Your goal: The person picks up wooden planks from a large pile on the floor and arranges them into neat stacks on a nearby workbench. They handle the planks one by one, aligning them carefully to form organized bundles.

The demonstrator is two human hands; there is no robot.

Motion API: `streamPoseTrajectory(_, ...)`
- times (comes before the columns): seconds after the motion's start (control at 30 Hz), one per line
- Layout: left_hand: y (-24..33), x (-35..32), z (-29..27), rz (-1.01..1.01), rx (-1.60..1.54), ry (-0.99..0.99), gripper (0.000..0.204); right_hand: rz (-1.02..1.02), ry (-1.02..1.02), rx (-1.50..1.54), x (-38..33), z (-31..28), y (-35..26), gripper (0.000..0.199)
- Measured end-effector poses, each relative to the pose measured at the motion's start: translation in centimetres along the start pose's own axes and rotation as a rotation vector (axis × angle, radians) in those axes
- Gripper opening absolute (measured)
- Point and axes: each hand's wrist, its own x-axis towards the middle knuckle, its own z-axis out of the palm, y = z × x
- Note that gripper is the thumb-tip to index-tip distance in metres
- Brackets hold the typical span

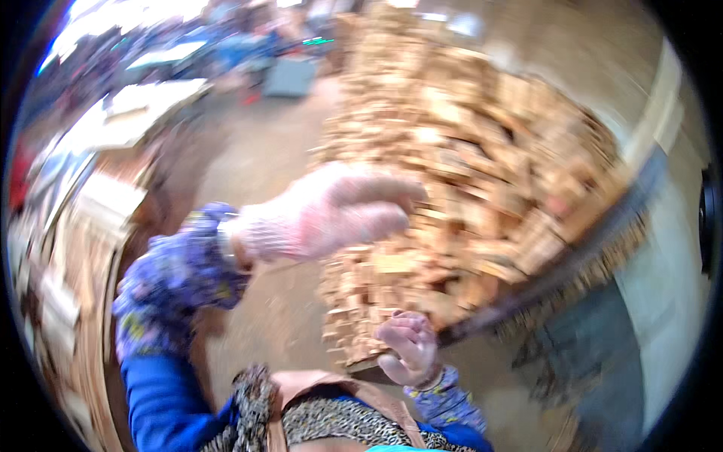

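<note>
Wood blocks (467,203), where?
Piled loose, ahead and to the right.
Left hand (327,215)?
Gloved, stretched out across the pile's left side in view; fingers parted, nothing seen in them.
Right hand (410,348)?
Near the pile's close edge. Fingers part-curled, blurred; can't tell if holding anything.

the left glove (324,215) is matt knitted cloth, ribbed at the cuff; the right glove (410,348) looks like cloth too, though blurred. the sleeve covers (177,275) are printed cloth, soft and crinkled, above a smoother, matt blue cloth sleeve (162,399). the blocks (452,203) are bare, unvarnished-looking wood. the boards (86,260) look like raw wood, the floor (263,324) hard and dull.
</note>
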Motion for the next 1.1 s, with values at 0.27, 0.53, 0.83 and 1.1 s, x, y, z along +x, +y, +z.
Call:
streamPoseTrajectory(0.27,-23.9,-30.5,-1.8,-0.953,0.090,0.640,0.055,1.101,-0.355,0.784,-7.4,34.2,5.7,0.041)
streamPoseTrajectory(0.53,-34.1,-51.7,-0.2,-1.212,-0.196,1.464,0.053,0.764,-0.824,0.712,8.7,49.8,12.7,0.040)
streamPoseTrajectory(0.83,-35.6,-59.0,-7.1,-1.825,0.437,1.707,0.063,0.127,-0.827,0.666,33.8,72.7,13.5,0.045)
streamPoseTrajectory(1.1,-39.2,-73.2,-21.6,-2.184,0.960,1.257,0.088,-0.075,-0.780,0.967,45.5,85.2,-0.3,0.034)
